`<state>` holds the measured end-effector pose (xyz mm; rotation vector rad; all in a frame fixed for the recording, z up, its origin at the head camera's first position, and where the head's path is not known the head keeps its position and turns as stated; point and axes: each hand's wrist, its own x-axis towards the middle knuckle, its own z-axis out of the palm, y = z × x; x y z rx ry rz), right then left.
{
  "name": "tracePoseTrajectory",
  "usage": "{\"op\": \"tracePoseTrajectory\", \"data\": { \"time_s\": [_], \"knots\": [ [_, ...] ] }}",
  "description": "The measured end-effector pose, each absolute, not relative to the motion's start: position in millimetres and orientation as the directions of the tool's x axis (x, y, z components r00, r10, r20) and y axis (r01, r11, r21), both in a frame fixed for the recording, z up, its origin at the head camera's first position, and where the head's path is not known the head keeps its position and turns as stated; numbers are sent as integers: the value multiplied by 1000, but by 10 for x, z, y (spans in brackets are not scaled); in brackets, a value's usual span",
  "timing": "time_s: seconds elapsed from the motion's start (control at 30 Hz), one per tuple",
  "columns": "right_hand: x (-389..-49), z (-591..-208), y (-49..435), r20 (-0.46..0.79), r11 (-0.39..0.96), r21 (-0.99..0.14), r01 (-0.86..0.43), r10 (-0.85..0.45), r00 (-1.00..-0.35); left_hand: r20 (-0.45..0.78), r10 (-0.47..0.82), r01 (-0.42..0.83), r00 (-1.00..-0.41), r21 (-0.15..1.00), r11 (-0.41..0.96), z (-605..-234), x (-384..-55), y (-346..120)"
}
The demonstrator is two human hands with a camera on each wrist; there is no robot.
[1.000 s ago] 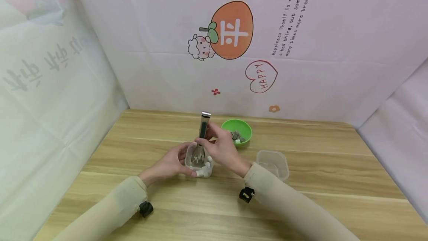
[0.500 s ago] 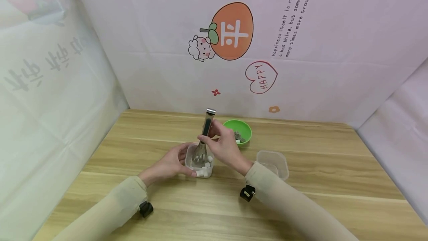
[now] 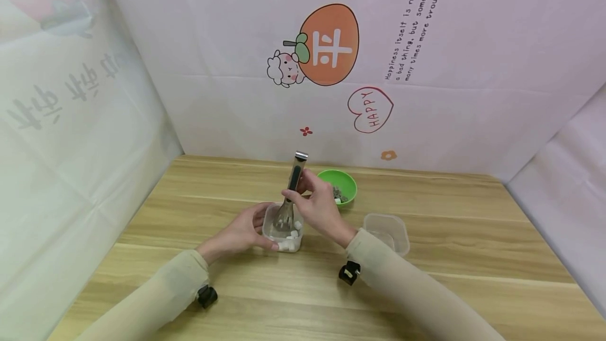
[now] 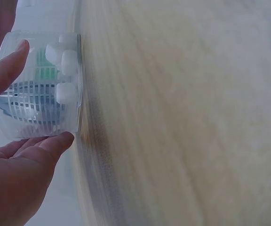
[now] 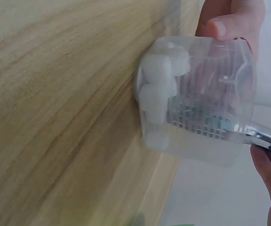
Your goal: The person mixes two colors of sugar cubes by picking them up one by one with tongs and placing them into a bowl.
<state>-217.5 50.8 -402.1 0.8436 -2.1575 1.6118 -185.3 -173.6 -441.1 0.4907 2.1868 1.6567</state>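
My left hand [image 3: 239, 233] holds a clear plastic container [image 4: 27, 89] by its side, thumb at the front and fingers round the back. Small white rounded pieces [image 5: 156, 92] lie at the container's bottom, bunched toward one side in the head view. My right hand [image 3: 321, 208] pinches metal tongs [image 3: 294, 175] with dark inlays on the handle. The tongs stand nearly upright, leaning a little right, their slotted heads down inside the container. In the right wrist view the thumb presses the tongs' arm just outside the rim. Whether the heads grip a piece I cannot tell.
Behind the right hand stands a green bowl [image 3: 343, 178] with grey-brown pieces [image 3: 338, 193] and a white one; the hand partly covers it. Another clear plastic container [image 3: 400, 230] sits to the right, behind the right forearm. A printed cloth wall [image 3: 236, 109] rises at the table's back edge.
The tongs' handle has tipped and shifted slightly right and up along with the right hand, while their heads stay in the container. The left hand has kept its hold.
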Motion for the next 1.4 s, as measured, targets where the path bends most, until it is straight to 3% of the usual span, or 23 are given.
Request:
{"op": "tracePoseTrajectory", "data": {
  "time_s": [0.33,0.63,1.17,1.4],
  "knots": [
    [-2121,-3762,580,625,119,-743,-659,-230,-746,-73,481,50,-874,970,238,-4413,-1853,-1732],
    [-2208,-3439,822,733,33,-667,-744,-152,-663,-70,475,53,-877,969,241,-4426,-1854,-1729],
    [-2446,-3312,1335,746,289,-622,-727,-62,-663,-66,467,56,-882,968,243,-4433,-1843,-1724],
    [-2430,-3294,1339,715,361,-638,-680,-52,-698,-69,458,51,-886,968,246,-4425,-1831,-1720]
  ]
}}
